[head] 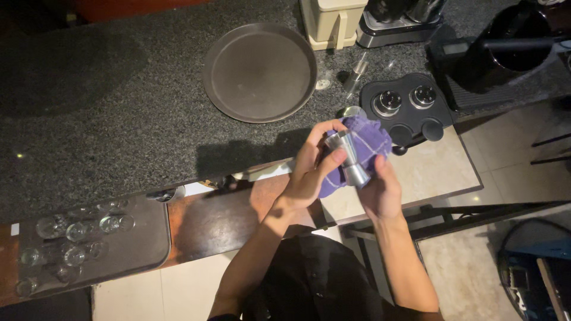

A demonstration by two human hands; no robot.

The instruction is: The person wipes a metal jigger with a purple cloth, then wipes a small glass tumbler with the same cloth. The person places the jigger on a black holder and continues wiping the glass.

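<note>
A steel double-ended jigger lies tilted between both hands, over the edge of a dark granite counter. My left hand grips its upper cup with the fingers curled around it. My right hand holds a purple cloth bunched behind and under the jigger, pressed against its lower cup. The cloth hides most of my right hand's fingers.
A round dark tray lies on the counter. A black mat carries two metal tampers. A second jigger stands near a beige container and a coffee machine. Several glasses sit in a tray at lower left.
</note>
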